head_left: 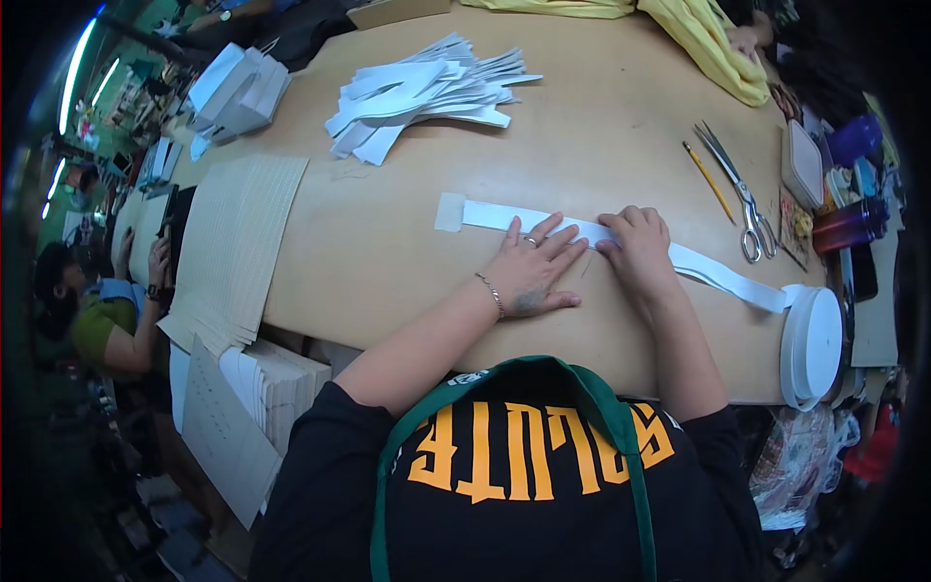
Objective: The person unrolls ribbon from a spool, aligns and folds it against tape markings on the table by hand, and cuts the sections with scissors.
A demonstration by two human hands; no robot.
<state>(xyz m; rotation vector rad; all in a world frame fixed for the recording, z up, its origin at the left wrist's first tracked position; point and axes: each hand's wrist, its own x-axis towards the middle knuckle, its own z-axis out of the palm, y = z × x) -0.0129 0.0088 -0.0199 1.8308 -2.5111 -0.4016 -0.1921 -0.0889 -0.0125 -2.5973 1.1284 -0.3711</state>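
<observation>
A white fabric-like band (495, 215) lies along the tabletop, its left end against a small pale square piece (450, 211) that looks like tape. My left hand (531, 270) rests flat with spread fingers, the fingertips on the band. Just right of it, my right hand (637, 247) has curled fingers and thumb gripping the band. From there the band runs right, slightly twisted, to a large white roll (817, 341) at the table's right edge. Part of the band is hidden under both hands.
Scissors (745, 199) and a yellow pencil (709, 182) lie at right. White strips (417, 97) are piled at the back, near yellow fabric (713, 48). Layered beige sheets (238, 247) cover the left edge. Another person (116, 310) is at far left; a co-worker's hand (745, 41) shows at back right.
</observation>
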